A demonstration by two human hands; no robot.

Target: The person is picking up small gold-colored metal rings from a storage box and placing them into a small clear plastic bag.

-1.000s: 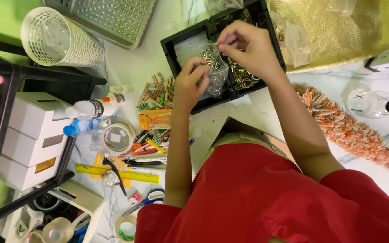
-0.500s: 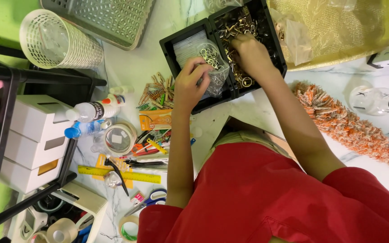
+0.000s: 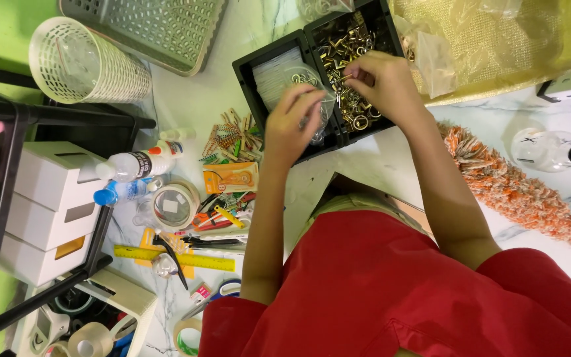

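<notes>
My left hand (image 3: 293, 127) holds a small clear plastic bag (image 3: 317, 114) with metal rings in it, over the black divided tray (image 3: 248, 78). My right hand (image 3: 386, 82) is above the tray's right compartment, which is full of brass-coloured metal clasps and rings (image 3: 350, 45). Its fingertips pinch a small metal piece close to the mouth of the bag. A white ribbed pad (image 3: 273, 74) lies in the left compartment. My red shirt fills the lower part of the view.
White mesh cup (image 3: 87, 63) and grey basket (image 3: 147, 26) at top left. Gold plastic bag (image 3: 497, 39) top right, orange fringe (image 3: 517, 192) and clear spray bottle (image 3: 550, 149) right. Clothespins (image 3: 232, 139), bottles (image 3: 140, 164), tape roll (image 3: 173, 205), yellow ruler (image 3: 173, 258), white drawers (image 3: 47, 211) left.
My right hand went from the bag down into the compartment of metal pieces, then came back up beside the bag with its fingertips pinched. My left hand kept hold of the bag.
</notes>
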